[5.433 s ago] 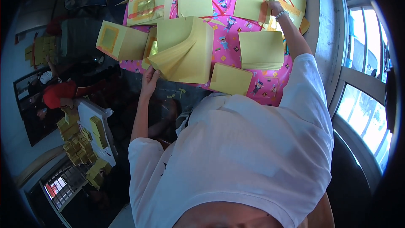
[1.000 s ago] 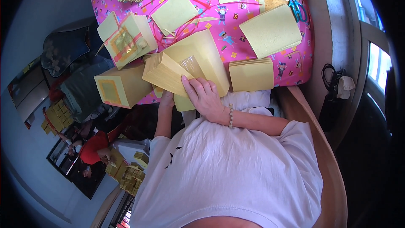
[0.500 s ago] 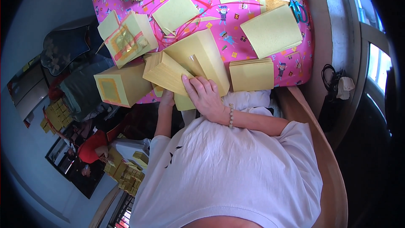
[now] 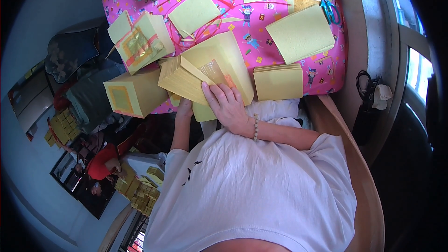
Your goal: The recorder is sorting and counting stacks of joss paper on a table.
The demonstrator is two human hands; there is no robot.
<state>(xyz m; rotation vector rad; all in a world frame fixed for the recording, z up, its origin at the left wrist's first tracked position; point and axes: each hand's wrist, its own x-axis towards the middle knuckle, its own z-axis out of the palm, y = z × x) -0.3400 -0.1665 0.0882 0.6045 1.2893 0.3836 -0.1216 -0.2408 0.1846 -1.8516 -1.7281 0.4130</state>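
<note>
Yellow paper stack (image 4: pixel 178 83), bent open at the near edge of the pink tablecloth (image 4: pixel 260 55), is now pinched by the right hand (image 4: pixel 229 107); the partly hidden left hand's (image 4: pixel 184 108) grip cannot be told. Steady, light pressure is called for, edges kept aligned.

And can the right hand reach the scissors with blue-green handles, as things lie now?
Probably yes, with a stretch: nothing seems to cover the scissors, which lie just past a yellow sheet stack. The right hand would first have to leave the thick paper bundle.
</note>
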